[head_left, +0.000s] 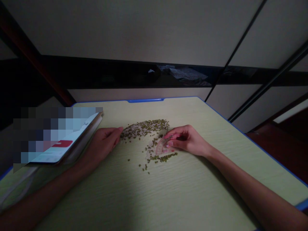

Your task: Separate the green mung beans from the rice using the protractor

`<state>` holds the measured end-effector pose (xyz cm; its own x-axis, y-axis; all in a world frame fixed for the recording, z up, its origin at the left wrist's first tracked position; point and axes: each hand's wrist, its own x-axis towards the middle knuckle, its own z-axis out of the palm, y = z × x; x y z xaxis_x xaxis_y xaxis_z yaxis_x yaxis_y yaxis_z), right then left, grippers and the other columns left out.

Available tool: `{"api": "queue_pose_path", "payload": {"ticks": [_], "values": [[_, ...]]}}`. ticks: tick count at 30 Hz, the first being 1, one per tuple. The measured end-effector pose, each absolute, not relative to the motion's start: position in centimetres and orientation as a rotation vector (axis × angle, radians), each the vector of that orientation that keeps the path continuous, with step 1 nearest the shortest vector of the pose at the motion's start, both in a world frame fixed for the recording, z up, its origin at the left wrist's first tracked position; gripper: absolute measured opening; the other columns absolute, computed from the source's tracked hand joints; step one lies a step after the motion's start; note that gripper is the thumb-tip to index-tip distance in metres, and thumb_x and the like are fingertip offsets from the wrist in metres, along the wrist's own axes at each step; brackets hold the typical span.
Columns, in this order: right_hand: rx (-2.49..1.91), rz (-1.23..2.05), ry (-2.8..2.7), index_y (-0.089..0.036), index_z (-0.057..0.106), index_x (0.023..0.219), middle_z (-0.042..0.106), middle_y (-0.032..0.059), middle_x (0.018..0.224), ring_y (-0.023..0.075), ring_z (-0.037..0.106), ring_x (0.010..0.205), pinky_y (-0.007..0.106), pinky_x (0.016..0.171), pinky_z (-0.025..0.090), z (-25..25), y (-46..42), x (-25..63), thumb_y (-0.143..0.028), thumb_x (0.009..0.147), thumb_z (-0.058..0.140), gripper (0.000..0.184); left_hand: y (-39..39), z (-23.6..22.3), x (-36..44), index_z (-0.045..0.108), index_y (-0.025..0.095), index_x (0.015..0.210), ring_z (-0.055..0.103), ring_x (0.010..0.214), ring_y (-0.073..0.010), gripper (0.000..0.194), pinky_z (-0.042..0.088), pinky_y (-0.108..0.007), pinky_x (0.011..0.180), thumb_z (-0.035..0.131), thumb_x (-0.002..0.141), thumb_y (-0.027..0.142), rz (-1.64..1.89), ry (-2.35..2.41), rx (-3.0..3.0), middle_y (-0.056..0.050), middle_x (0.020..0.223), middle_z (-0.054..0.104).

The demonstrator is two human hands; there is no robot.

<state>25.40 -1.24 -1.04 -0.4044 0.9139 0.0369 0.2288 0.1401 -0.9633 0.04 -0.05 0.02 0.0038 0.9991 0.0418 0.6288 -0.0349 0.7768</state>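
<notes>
Small green beans, which look like mung beans (157,123), lie mixed with pale grains in a long heap across the table's middle. My left hand (103,141) is closed at the heap's left end, thumb and forefinger together; whatever they may hold is hidden. Between the thumb and fingers of my right hand (190,139) is a clear protractor (160,149) with pink markings. It is tilted low over the table, with pale grains beside its left edge. More green beans (166,158) are gathered along its near side, and a few lie scattered closer to me.
A tablet (51,157) with a lit screen, partly blurred out, leans at the left, with a white cable (22,183) near it. The pale table (144,199) has a blue rim. Behind it stand light cabinet panels (134,35) with a dark glossy band.
</notes>
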Motion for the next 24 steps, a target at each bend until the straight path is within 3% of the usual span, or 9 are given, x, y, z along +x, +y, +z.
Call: {"api": "queue_pose_path", "payload": {"ticks": [18,24], "values": [[-1.068,1.361,-1.729,-0.007,0.066,0.083,0.06,0.0018,0.061,0.0079,0.049,0.051,0.02,0.047,0.038,-1.34,-1.54,25.08,-0.018,0.065,0.065,0.021,-0.01,-0.08,0.08,0.035,0.02,0.04,0.034,0.038,-0.0086,0.042,0.027,-0.022,0.046,0.04,0.075,0.042,0.873,1.675,1.708,0.008,0.034,0.032],[-1.052,1.406,-1.705,-0.009,0.066,0.082,0.054,-0.0018,0.054,0.0047,0.041,0.045,0.017,0.041,0.031,-1.48,-1.62,25.08,-0.016,0.063,0.067,0.02,-0.05,-0.27,-0.16,0.035,0.02,0.04,0.034,0.037,-0.0085,0.042,0.027,-0.022,0.045,0.04,0.075,0.042,0.882,1.666,1.723,0.008,0.034,0.032]]}}
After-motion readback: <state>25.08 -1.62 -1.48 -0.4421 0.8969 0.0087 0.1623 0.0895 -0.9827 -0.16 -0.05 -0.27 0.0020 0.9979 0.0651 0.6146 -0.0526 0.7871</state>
